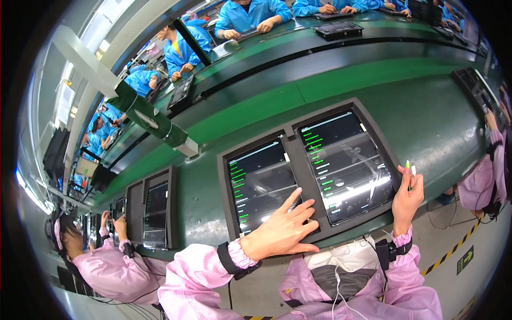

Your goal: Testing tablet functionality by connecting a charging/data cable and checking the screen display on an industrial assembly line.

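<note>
A dark tray (294, 144) on the green belt holds two tablets side by side. Both the left tablet (256, 178) and the right tablet (341, 160) show lit screens with green lines of text. My left hand (282, 230) lies flat with fingers spread on the tray's front edge, its fingertips reaching the gap between the tablets. My right hand (408, 196) rests at the tray's right edge and pinches a small white and green tab (409, 168). Both wrists wear black straps over pink sleeves.
A second tray (154, 205) with a tablet lies to the left, in front of a person in pink (101, 261). Another person in pink (488, 176) works at the right. People in blue (250, 16) sit along the far belt with dark trays (338, 29).
</note>
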Motion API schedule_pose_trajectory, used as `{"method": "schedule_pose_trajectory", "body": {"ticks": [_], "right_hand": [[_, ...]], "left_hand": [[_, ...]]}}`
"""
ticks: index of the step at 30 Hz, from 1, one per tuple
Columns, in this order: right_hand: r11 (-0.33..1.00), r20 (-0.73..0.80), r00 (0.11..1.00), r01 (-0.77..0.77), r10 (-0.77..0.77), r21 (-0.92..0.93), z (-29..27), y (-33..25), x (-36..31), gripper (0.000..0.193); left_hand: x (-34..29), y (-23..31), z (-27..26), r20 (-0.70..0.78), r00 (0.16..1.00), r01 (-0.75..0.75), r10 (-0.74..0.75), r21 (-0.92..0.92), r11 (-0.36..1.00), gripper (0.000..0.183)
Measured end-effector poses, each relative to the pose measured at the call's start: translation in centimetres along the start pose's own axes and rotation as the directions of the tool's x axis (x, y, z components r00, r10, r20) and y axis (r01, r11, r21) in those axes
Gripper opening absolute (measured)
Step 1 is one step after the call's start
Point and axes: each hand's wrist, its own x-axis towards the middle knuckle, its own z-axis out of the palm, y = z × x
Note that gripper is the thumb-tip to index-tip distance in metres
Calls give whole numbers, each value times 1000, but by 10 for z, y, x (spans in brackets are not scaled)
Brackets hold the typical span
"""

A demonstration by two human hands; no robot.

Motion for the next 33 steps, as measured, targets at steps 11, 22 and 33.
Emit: {"method": "schedule_pose_trajectory", "body": {"ticks": [11,22,33], "right_hand": [[999,-39,999,31,-32,-17,0,-3,-1,33],[999,-29,999,-15,16,38,0,0,0,33],[999,-66,998,19,-17,28,2,-1,0,21]], "left_hand": [[1,-7,-1,-93,990,-102,102,8,995,48],[19,-3,-16,45,992,-118,118,5,993,37],[25,-12,-56,112,992,-35,55,-175,984,39]]}}
